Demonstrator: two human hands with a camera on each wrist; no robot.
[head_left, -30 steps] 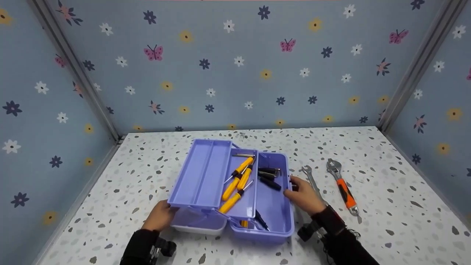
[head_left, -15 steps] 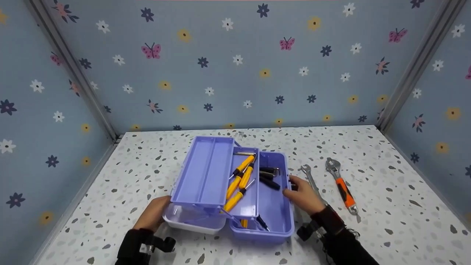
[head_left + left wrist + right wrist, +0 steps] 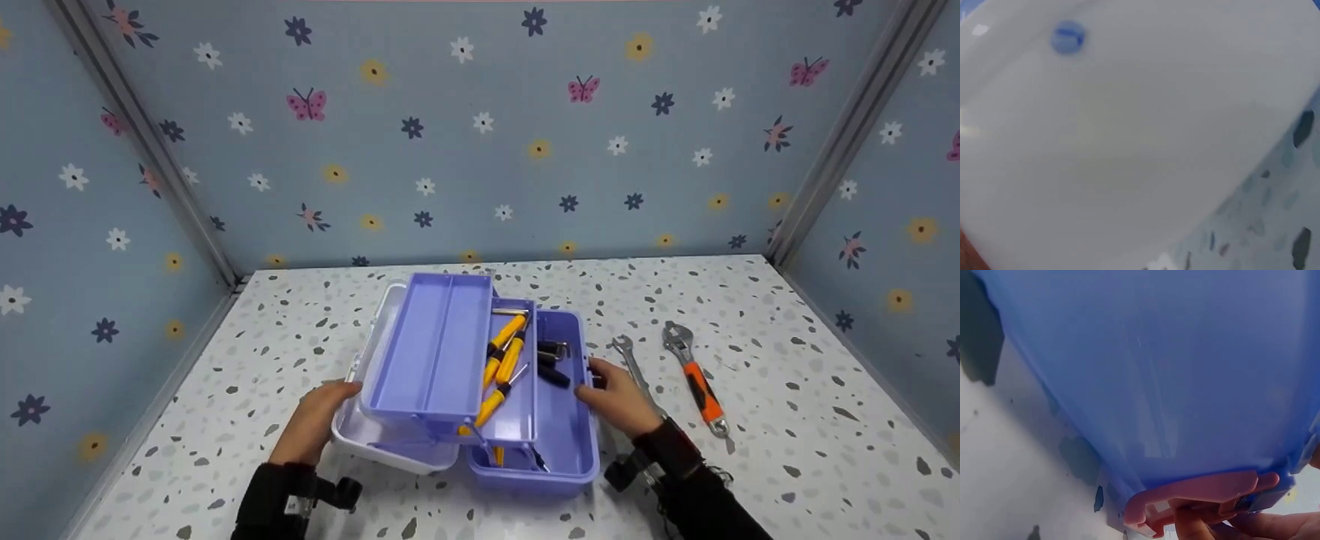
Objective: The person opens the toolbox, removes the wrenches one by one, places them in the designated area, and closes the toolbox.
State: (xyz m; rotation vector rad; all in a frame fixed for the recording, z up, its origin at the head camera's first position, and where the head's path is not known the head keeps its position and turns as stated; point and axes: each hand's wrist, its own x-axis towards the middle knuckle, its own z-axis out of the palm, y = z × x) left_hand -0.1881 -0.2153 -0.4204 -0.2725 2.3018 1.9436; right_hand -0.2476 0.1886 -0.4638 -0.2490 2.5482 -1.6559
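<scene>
A purple toolbox stands open on the table, its two stepped trays swung out to the left. The upper tray is bare; the lower tray carries several yellow screwdrivers. Black-handled tools lie in the deep base. Under the upper tray, the whitish lid tilts up, and my left hand grips its left edge, thumb on the rim. My right hand holds the box's right wall by its rim. In the right wrist view, its fingers are at the pink latch.
Right of the box lie a combination wrench, partly behind my right hand, and an adjustable wrench with an orange and black handle. Floral panels enclose the speckled table at the back and sides.
My left hand has moved from below the upper tray to the lid's left edge. The lid has risen, and the trays have shifted right over the base. My right hand stays put.
</scene>
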